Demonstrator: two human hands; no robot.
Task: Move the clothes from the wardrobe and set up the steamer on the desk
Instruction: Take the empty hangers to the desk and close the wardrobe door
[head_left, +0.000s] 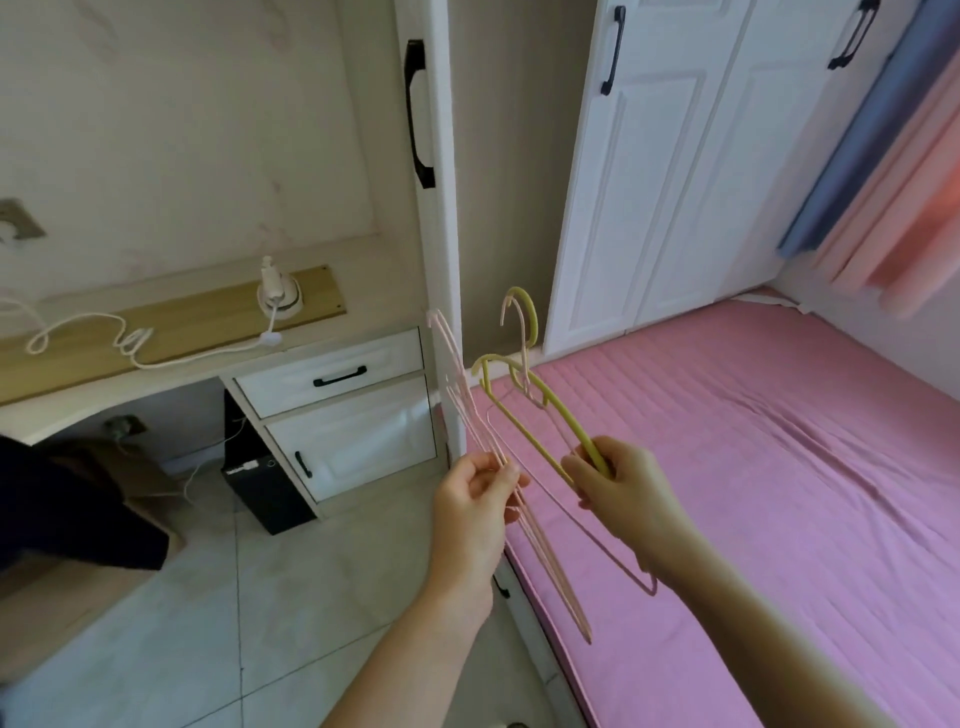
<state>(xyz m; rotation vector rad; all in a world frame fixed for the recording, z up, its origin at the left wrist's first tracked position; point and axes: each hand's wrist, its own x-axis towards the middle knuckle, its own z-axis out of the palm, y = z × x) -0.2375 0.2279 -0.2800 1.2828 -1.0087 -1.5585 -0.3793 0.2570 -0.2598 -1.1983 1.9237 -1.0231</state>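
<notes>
Two clenched grips: left hand (470, 512) on thin pink wire hangers (457, 395), right hand (621, 488) on thick yellow hangers (540, 400).

A pink-covered bed (753, 467) meets pale tiled floor (311, 597); blue and peach curtains (904, 208) hang right.

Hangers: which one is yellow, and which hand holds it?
The yellow hanger, gripped by the right hand. It is the only yellow one and is stouter than the thin pink hangers pinched by the left hand.
</notes>
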